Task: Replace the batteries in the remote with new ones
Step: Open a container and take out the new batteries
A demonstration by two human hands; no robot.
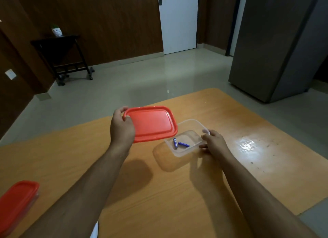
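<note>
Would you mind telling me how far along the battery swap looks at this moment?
Done: the red plastic lid is off, held by the left hand. In hand: the right hand steadies the clear plastic container, exposing two purple batteries. Left: everything with the remote, which is not in view.

A tub [190,126] sat on the surface [142,193] right of centre, with two batteries [179,144] lying inside it near its left end, just beside each other. The left hand [122,129] held a lid [151,123] by its left edge, raised above the surface and overlapping the tub's left side, while the right hand [213,142] touched the tub's right end. A second lidded tub [16,205] lay at the near left edge of the surface, well apart from the first.
</note>
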